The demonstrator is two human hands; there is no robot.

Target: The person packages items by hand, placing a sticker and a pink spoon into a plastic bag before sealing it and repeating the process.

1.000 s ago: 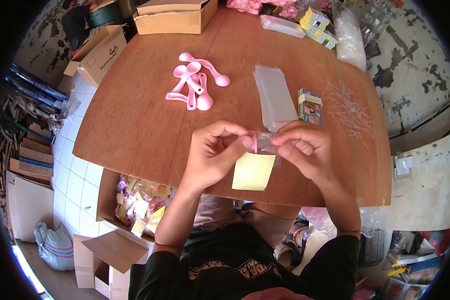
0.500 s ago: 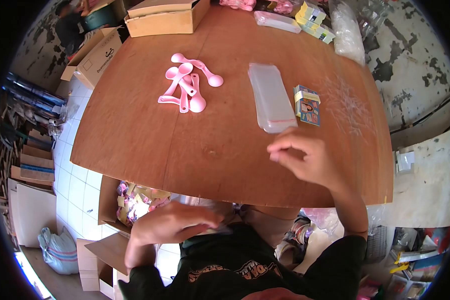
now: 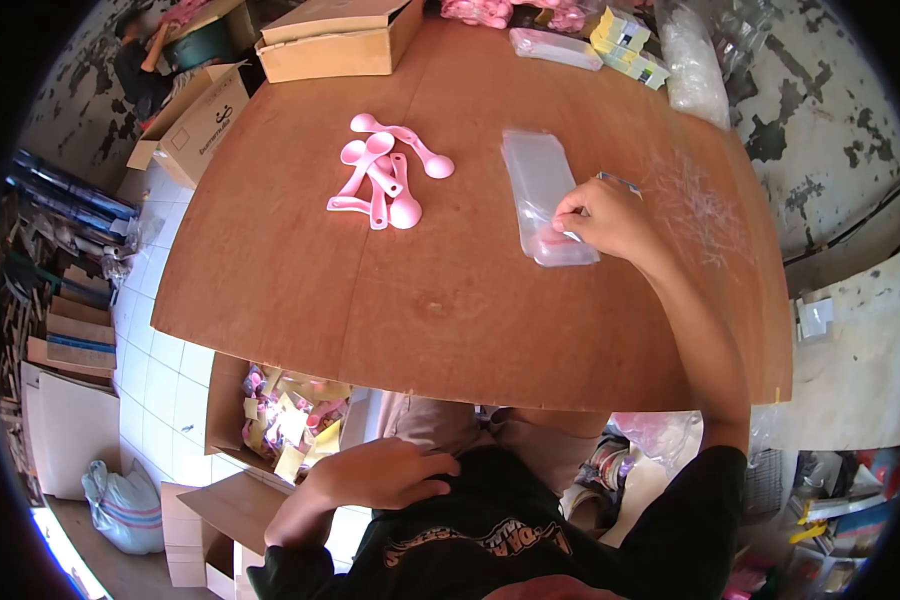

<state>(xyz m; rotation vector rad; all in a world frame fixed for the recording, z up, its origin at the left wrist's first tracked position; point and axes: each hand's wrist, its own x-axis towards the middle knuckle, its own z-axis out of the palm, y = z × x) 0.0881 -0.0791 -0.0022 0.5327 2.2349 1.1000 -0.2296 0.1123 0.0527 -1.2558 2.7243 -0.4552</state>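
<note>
My right hand [image 3: 610, 217] is over the lower end of a stack of clear plastic bags [image 3: 535, 165], thumb and forefinger pinched on the edge of a bag there. Behind that hand, most of the banded stack of printed cards [image 3: 622, 182] is hidden. My left hand [image 3: 395, 474] rests near my lap in front of my shirt, fingers loosely stretched and holding nothing. Several pink measuring spoons [image 3: 380, 178] lie in a loose pile on the left half of the table.
Thin clear strips [image 3: 695, 205] are scattered on the wooden table [image 3: 440, 330] at right. A cardboard box [image 3: 330, 50] stands at the back. Below the left front edge is an open carton [image 3: 295, 420] of packed items. Another person [image 3: 140, 65] sits at far left.
My right hand has moved up and forward from the table's front area onto the bags, covering the cards. My left hand has dropped slightly toward my lap.
</note>
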